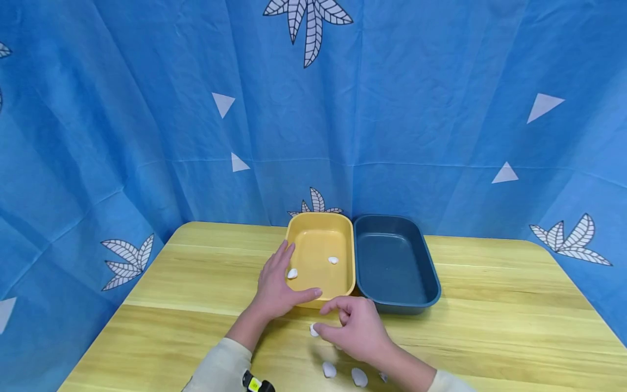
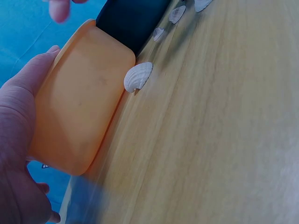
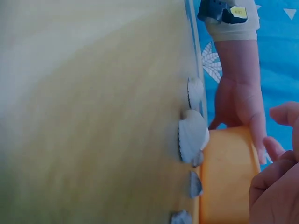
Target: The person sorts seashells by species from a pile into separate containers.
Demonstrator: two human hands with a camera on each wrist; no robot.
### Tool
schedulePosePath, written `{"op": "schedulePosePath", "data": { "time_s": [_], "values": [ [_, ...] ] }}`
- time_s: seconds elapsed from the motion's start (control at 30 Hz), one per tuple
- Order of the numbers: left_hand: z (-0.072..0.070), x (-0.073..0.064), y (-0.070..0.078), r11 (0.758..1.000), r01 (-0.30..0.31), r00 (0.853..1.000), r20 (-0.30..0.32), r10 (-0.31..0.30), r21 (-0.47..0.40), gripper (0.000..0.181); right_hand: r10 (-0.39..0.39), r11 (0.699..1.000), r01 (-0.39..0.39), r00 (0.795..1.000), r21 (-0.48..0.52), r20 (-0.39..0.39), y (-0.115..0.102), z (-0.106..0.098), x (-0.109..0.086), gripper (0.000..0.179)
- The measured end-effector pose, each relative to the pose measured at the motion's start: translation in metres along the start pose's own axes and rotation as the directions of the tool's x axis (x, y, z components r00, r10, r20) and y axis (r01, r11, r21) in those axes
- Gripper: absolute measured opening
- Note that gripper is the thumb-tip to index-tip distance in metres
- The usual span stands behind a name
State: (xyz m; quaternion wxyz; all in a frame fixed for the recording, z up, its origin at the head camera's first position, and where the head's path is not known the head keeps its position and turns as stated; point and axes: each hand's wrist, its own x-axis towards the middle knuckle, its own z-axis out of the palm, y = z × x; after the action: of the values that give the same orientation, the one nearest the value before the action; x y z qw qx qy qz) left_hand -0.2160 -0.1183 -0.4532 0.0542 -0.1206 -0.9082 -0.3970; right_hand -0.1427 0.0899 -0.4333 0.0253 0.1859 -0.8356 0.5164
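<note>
My left hand (image 1: 278,291) rests against the near left corner of a yellow tray (image 1: 320,291), fingers straight along its side and thumb at the front rim. Two small white seashells (image 1: 333,260) lie inside the tray, one close to that hand. In front of the tray, my right hand (image 1: 355,329) hovers over the table, thumb and index finger spread with nothing between them, other fingers bent in. By its thumb tip a ribbed white shell (image 2: 138,77) lies on the table near the tray's front wall. The right wrist view shows this hand (image 3: 278,186) at the edge.
A dark blue tray (image 1: 392,272) stands against the yellow tray's right side. Several more shells (image 1: 359,377) lie on the wooden table (image 1: 490,316) near its front, partly under the right forearm. A blue patterned cloth (image 1: 416,109) hangs behind the table.
</note>
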Motion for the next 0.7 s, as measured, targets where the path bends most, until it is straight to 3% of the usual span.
{"op": "schedulePosePath", "data": {
  "time_s": [0.3,0.7],
  "values": [
    [0.001,-0.001,0.001,1.0,0.0,1.0,-0.007,0.0,-0.003,0.118,0.058,0.997,-0.052,0.994,-0.06,0.095,0.011,0.01,-0.001,0.027],
    [0.0,0.0,0.001,1.0,0.001,1.0,-0.012,-0.001,0.0,0.118,0.039,0.986,-0.019,0.992,-0.164,0.122,0.027,0.021,0.003,0.027]
  ]
}}
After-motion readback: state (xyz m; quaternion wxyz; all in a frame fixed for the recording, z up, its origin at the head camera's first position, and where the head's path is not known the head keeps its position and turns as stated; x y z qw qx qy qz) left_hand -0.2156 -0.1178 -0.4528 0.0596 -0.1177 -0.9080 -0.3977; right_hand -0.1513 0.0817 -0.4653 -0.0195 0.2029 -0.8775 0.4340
